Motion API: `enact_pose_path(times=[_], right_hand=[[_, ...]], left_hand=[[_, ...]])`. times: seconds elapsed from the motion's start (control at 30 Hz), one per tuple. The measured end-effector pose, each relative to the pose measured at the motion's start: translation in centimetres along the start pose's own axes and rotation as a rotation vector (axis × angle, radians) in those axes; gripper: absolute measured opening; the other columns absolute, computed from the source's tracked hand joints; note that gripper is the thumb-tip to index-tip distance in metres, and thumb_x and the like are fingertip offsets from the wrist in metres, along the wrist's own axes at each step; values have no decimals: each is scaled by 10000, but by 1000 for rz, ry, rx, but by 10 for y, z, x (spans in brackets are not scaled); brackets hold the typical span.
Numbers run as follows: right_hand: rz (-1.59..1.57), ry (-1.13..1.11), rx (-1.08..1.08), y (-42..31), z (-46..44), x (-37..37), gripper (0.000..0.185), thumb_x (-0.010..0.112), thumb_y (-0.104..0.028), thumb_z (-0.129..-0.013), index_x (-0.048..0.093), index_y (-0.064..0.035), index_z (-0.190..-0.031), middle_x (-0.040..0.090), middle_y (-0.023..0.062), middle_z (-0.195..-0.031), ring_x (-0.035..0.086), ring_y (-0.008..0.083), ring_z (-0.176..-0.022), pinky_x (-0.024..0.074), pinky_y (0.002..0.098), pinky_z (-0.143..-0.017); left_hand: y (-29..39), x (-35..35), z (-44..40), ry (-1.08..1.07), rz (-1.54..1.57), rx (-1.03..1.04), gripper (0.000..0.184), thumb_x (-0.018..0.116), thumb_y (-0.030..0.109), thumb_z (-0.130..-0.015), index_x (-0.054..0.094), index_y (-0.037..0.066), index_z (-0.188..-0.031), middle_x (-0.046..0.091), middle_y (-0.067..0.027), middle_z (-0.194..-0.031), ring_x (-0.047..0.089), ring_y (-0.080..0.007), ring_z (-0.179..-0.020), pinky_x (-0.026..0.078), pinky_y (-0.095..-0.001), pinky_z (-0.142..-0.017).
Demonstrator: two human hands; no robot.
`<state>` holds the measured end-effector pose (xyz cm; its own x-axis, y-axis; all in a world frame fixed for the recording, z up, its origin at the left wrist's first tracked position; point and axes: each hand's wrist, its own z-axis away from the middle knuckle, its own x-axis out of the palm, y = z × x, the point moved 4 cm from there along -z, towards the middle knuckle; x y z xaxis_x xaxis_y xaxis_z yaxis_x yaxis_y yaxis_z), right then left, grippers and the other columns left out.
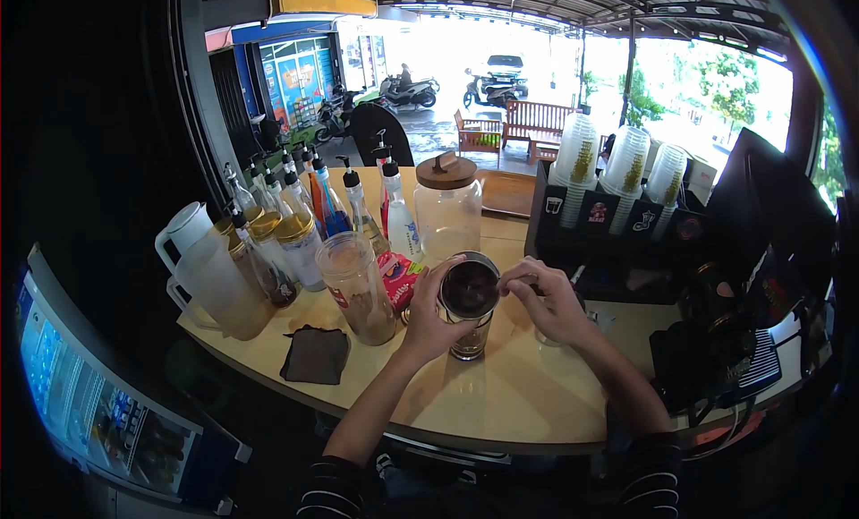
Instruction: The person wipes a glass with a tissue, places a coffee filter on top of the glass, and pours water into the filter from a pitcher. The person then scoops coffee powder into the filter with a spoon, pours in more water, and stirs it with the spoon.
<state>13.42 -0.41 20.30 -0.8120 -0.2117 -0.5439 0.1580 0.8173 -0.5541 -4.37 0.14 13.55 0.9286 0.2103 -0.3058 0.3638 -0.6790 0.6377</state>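
My left hand is wrapped round a metal-rimmed round cup with a dark inside, tipped so that its mouth faces me. Directly below it a clear glass stands on the counter, its top partly covered by the cup. My right hand is at the cup's right rim, thumb and fingers pinched together; whatever they hold is too small to make out. Left of my left hand lies a red packet, beside a tall clear jar with brownish contents.
Several pump bottles, plastic pitchers and a wooden-lidded glass jar line the back and left of the counter. A folded dark cloth lies front left. Stacked plastic cups stand in a black holder, right.
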Motion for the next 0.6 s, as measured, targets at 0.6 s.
enact_pose_path(times=[0.6], right_hand=[[-132,-8,98,11,1,-1,149,486,-43,-918,609,38,-899,635,89,-850,616,144,-785,489,273,-747]], left_hand=[[-1,2,0,-134,-34,15,814,776,157,-603,390,126,-1319,487,-96,-1291,439,-305,-1219,228,-473,-1091]])
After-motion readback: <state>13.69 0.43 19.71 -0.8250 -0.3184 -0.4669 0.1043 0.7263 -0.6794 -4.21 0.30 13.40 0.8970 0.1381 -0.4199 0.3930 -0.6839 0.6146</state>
